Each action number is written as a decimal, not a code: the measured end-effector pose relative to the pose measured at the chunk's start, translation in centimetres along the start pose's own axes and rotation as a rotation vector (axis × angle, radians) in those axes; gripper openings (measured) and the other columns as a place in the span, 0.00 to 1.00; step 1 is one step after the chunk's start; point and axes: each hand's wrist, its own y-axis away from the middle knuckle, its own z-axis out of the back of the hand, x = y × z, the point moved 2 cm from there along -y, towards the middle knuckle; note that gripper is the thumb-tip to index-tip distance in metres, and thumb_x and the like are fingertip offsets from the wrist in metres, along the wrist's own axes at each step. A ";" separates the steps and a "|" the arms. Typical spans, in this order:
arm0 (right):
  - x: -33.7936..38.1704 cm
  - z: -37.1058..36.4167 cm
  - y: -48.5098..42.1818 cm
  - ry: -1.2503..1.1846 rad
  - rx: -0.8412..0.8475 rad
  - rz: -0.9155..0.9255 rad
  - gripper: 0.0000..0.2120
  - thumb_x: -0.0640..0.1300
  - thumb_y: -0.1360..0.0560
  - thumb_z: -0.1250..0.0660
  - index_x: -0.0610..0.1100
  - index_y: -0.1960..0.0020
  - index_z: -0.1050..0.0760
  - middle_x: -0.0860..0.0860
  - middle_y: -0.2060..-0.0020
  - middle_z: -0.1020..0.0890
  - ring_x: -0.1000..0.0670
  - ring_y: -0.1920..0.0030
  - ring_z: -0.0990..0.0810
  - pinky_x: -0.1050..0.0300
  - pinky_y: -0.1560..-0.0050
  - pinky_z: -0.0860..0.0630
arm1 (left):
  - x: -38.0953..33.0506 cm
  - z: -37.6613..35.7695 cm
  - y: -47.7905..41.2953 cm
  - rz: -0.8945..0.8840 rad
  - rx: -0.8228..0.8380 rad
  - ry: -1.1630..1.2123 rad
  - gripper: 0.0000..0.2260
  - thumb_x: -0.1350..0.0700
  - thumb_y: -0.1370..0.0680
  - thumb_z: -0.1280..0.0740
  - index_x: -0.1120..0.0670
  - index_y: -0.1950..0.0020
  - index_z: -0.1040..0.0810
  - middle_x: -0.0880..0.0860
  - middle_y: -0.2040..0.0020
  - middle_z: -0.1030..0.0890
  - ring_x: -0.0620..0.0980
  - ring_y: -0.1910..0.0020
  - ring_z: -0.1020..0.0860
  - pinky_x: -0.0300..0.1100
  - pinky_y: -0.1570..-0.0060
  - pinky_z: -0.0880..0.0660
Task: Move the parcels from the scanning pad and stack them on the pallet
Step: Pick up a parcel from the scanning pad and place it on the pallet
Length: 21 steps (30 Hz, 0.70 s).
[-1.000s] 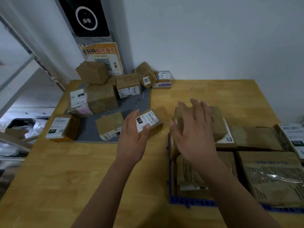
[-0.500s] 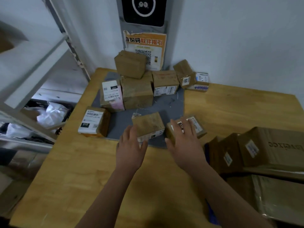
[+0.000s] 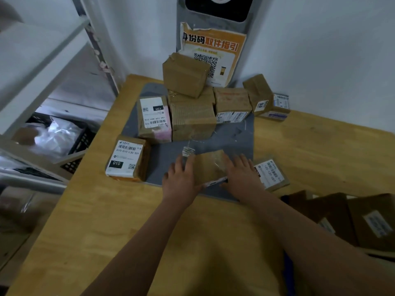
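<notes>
The small brown parcel (image 3: 208, 167) sits at the near edge of the grey scanning pad (image 3: 235, 135), btwn both hands. The left grip (image 3: 180, 180) is flat vs its left side, fingers spread & fairly straight; the right grip (image 3: 242, 178) does the same on the right side. Blurry, so can't tell if it's lifted.

Close by:
- 122-label parcel (image 3: 272, 175) on the wood surface (image 3: 320, 150), just right of the right grip, partly under it.
- 010-label parcel (image 3: 127, 161) at the pad's near-left corner, overhanging the edge, apart from the left grip.
- Behind, on the pad: 15H-label parcel (image 3: 154, 118) touching a corrugated box (image 3: 192, 120), w/ a tilted box (image 3: 184, 75) on top.
- Barcode box (image 3: 232, 105) beside them.
- Further right, a leaning parcel (image 3: 259, 97) on a flat white box (image 3: 279, 110).

Orange QR poster (image 3: 213, 54) on the scanner post (image 3: 218, 9) at the back. Shelf rack (image 3: 42, 60) & black crate (image 3: 82, 142) on the left. Dim stacked parcels (image 3: 363, 221) at far right.
</notes>
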 end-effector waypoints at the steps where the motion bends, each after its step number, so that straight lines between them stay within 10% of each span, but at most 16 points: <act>1: 0.0 -0.2 -0.8 0.036 0.015 -0.003 0.46 0.57 0.25 0.32 0.47 0.21 0.59 0.39 0.23 0.46 0.38 0.22 0.52 0.39 0.24 0.53 | 0.0 -0.2 -0.4 -0.011 0.001 -0.018 0.45 0.35 0.30 0.30 0.47 0.22 0.52 0.56 0.22 0.47 0.61 0.26 0.40 0.59 0.35 0.34; 21: 1.1 0.1 -0.2 -0.230 -0.129 0.052 0.42 0.53 0.26 0.30 0.47 0.21 0.50 0.40 0.30 0.33 0.39 0.23 0.46 0.41 0.24 0.54 | 0.4 1.5 0.7 -0.031 -0.012 0.359 0.44 0.44 0.31 0.25 0.42 0.24 0.49 0.53 0.24 0.42 0.62 0.32 0.32 0.60 0.42 0.26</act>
